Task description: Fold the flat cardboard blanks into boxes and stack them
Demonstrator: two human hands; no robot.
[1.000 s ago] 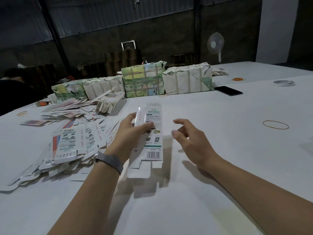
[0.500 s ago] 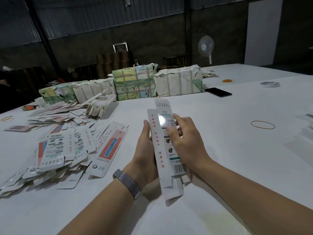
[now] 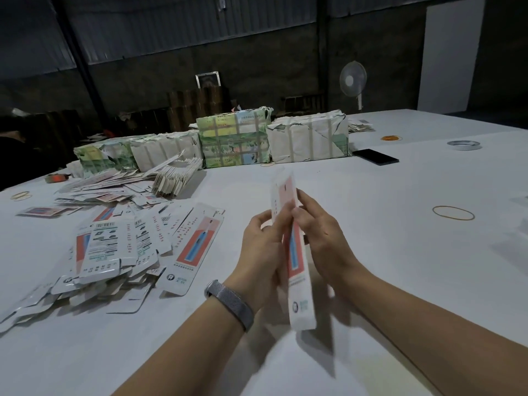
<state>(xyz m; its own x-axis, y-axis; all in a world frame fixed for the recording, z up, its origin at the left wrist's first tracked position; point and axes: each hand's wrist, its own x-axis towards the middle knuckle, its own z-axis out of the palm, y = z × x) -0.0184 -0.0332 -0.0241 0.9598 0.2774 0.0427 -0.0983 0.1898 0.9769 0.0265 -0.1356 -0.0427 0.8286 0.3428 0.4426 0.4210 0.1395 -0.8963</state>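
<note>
A long narrow white carton blank (image 3: 297, 270) with a red and blue print stands on edge between my hands, above the white table (image 3: 371, 224). My left hand (image 3: 263, 252) grips its left side, fingers curled round it. On the right side, my right hand (image 3: 320, 238) pinches it with thumb and fingers. A loose heap of flat printed blanks (image 3: 114, 247) lies on the table to the left of my left hand. One red-printed blank (image 3: 194, 247) lies at the heap's right edge.
Strapped bundles of blanks (image 3: 234, 138) line the table's far side, with more loose blanks (image 3: 128, 184) in front of them. A black phone (image 3: 375, 156), a tape roll (image 3: 463, 144) and a rubber band (image 3: 453, 212) lie to the right. A fan (image 3: 353, 80) stands behind.
The blank has been turned over, from its barcode side to its red printed face, and now stands on edge. Both hands have shifted their hold along it.
</note>
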